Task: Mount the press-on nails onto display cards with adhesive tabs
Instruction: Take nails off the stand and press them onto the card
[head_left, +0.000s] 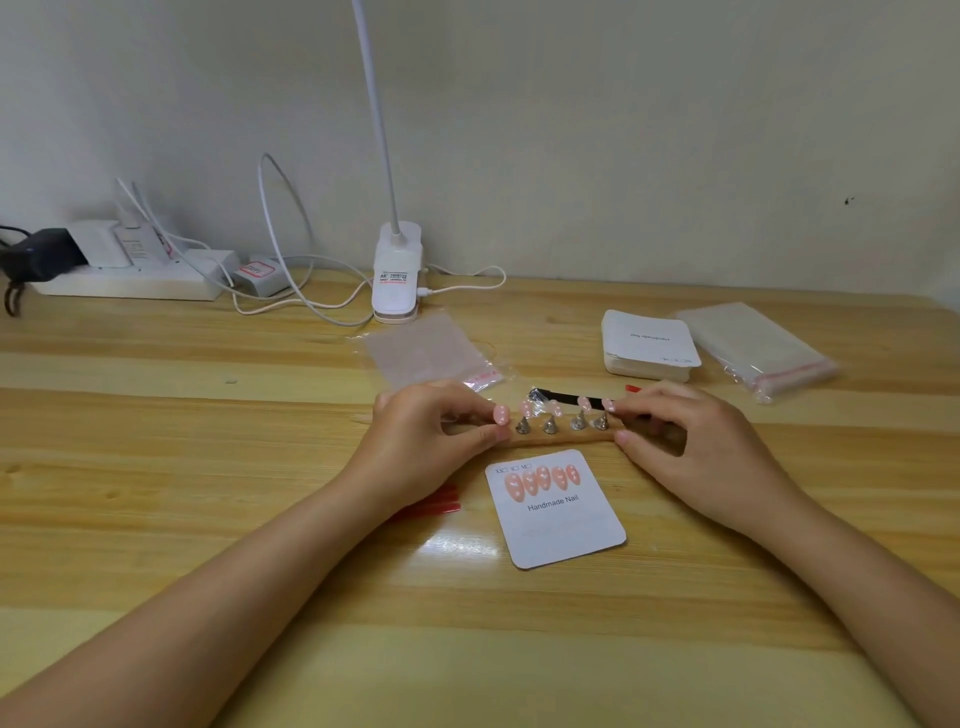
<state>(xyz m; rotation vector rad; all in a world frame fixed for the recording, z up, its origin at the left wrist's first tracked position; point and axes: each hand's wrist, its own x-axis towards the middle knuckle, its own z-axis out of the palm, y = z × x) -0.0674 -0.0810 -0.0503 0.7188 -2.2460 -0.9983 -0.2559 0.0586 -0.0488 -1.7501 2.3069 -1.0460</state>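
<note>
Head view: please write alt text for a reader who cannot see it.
Two hands work at a wooden nail stand: the left hand pinches a pink press-on nail at its end, and the right hand holds the other end. In front lies a display card with five nails mounted.

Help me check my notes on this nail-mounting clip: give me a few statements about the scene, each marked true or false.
1. The white display card printed "Handmade Nail" already carries five pink nails. True.
2. The left hand pinches a pink press-on nail at the end of the wooden holder bar. True.
3. The stack of blank white cards sits left of the white clip lamp. False: it lies to the lamp's right.
4. The right hand rests flat on the display card. False: it is at the bar's right end.
5. A white power strip lies on the wooden table by the wall. True.
</note>
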